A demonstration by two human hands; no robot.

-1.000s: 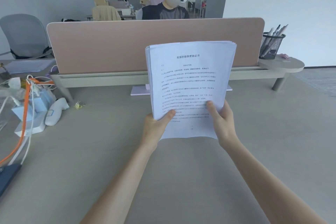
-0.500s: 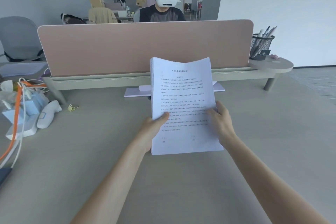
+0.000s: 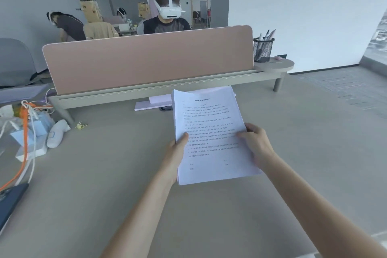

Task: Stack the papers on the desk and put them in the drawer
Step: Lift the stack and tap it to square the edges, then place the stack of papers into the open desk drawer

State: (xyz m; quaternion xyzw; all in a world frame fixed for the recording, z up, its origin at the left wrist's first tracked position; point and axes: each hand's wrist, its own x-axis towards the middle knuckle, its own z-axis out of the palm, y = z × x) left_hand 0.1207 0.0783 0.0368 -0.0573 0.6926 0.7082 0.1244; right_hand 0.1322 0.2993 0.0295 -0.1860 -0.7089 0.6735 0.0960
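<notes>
The thick sheaf of white printed paper sheets (image 3: pixel 211 138) is lying tilted in the air above the pale grey-beige tabletop (image 3: pixel 100 184), its near edge low and its far edge reaching toward the pink fabric divider screen (image 3: pixel 146 58). The left hand (image 3: pixel 176 153) is clamping the sheaf's left edge, thumb on top of the page and the rest underneath, while the right hand (image 3: pixel 254 142) is gripping the right edge with the thumb pressing across the text. Judging by the squared edges, the stacking step is looking finished and the carrying step is in hand; the next move is likely calling for finding and opening the drawer, probably with one hand freed while the other is holding the whole bundle firmly so the sheets are not fanning out. No drawer is showing anywhere, so its position cannot be told. The fingers beneath the sheets are hidden, the print is too small to read, and a flat pale lilac object (image 3: pixel 155 102) behind the sheaf is partly covered. At the left edge a tangle of orange and white cables (image 3: pixel 25 132) is cut off.
</notes>
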